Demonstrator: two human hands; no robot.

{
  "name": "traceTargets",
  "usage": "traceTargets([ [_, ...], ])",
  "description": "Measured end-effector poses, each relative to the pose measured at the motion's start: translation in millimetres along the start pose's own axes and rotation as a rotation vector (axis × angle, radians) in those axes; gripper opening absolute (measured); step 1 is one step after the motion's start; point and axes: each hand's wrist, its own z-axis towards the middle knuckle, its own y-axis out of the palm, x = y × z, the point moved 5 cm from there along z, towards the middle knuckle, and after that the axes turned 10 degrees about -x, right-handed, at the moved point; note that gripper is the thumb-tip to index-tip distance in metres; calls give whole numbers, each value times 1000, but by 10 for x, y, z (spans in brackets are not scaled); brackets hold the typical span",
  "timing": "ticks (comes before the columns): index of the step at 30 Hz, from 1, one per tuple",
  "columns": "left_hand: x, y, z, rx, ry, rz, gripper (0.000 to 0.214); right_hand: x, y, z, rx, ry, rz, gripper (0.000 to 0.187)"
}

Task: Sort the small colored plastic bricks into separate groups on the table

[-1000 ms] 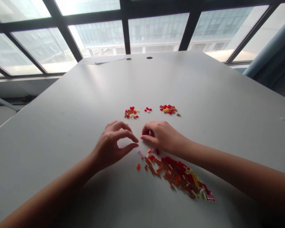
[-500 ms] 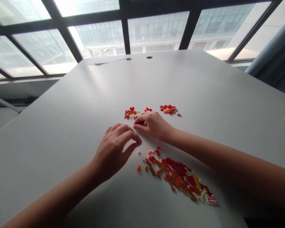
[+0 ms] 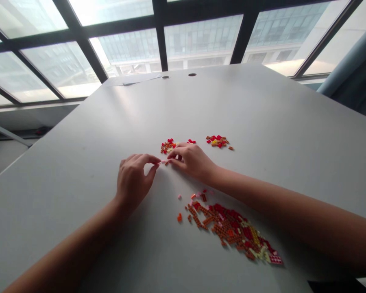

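Note:
My left hand (image 3: 136, 175) is closed in a pinch, thumb and forefinger meeting at a small pink brick (image 3: 162, 162) near the middle of the table. Facing it from the right is my right hand (image 3: 190, 160), thumb and fingertips drawn together. Whatever its fingertips hold, if anything, is too small to make out. A tiny brown brick (image 3: 166, 163) lies between the two hands. Just behind the right fingers is a small pile of red, brown and cream bricks (image 3: 167, 145), partly covered by that hand.
A large heap of brown, red and yellow bricks (image 3: 232, 228) spreads in front of my right forearm. Loose orange (image 3: 179, 217) and pink (image 3: 179, 197) bricks lie left of it. Another small pile (image 3: 218, 141) sits farther back on the white table (image 3: 79, 171). Windows stand beyond.
My left hand has moved left and slightly away from me, its fingers closing to a pinch beside the right fingertips. My right hand has shifted slightly left.

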Motion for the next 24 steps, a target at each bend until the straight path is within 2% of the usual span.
traceTargets([
  [5, 5, 22, 27, -11, -19, -85, 6, 39, -202, -215, 27, -9, -11, 12],
  [9, 5, 43, 41, -36, -54, -75, 4, 86, -285, -483, -23, -8, -32, 12],
  [16, -27, 17, 17, 25, -70, 49, 6, -84, -267, -816, -207, -105, 118, 12],
  [20, -50, 47, 33, 28, -66, 85, 9, -185, -221, -836, -253, -171, 90, 15],
  [24, -7, 13, 15, 82, -29, 87, 8, -197, -167, -800, -274, -181, 61, 13],
])
